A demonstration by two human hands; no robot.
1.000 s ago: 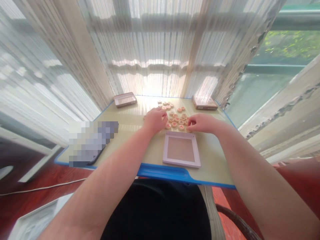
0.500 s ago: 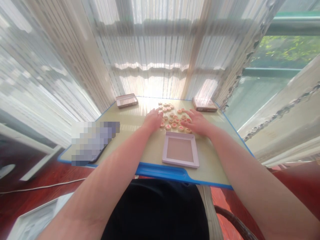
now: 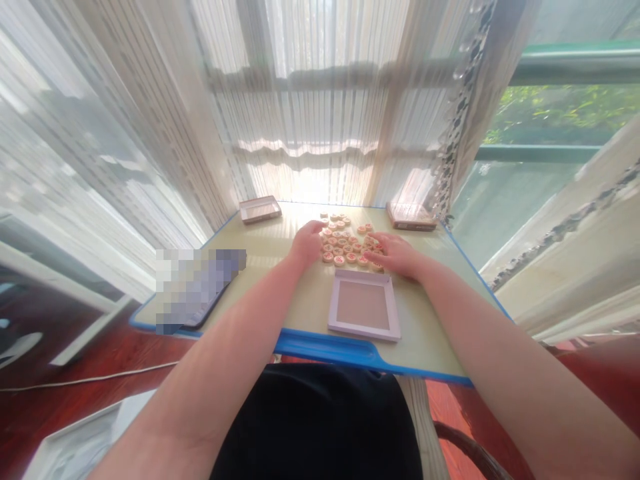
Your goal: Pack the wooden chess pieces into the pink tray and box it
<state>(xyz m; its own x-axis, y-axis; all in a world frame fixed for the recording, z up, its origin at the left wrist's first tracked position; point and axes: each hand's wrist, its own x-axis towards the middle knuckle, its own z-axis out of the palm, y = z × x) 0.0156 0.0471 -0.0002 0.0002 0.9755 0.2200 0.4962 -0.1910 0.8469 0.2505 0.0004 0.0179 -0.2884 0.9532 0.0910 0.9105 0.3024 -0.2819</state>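
Observation:
Several round Chinese chess pieces (image 3: 351, 257), pale wood with red or dark characters, lie loosely grouped in the middle of the table. My left hand (image 3: 307, 241) rests along the left side of the group, its fingers stretched forward and touching or nearly touching the outer pieces. On the right side, my right hand (image 3: 397, 256) has thumb and fingers apart around the nearest pieces; some are partly hidden by it. Neither hand grips a piece. Just nearer to me than the pieces lies a shallow, pale square box tray (image 3: 364, 333).
An open box part (image 3: 261, 209) stands at the far left corner, a flat box (image 3: 411, 217) at the far right. A blurred-out phone-like object (image 3: 203, 293) lies left. The table (image 3: 430, 327) has a blue edge. Curtains (image 3: 320, 120) hang behind.
Both hands have moved slightly inward, and the pieces between them sit closer together. The whole view has shifted a little.

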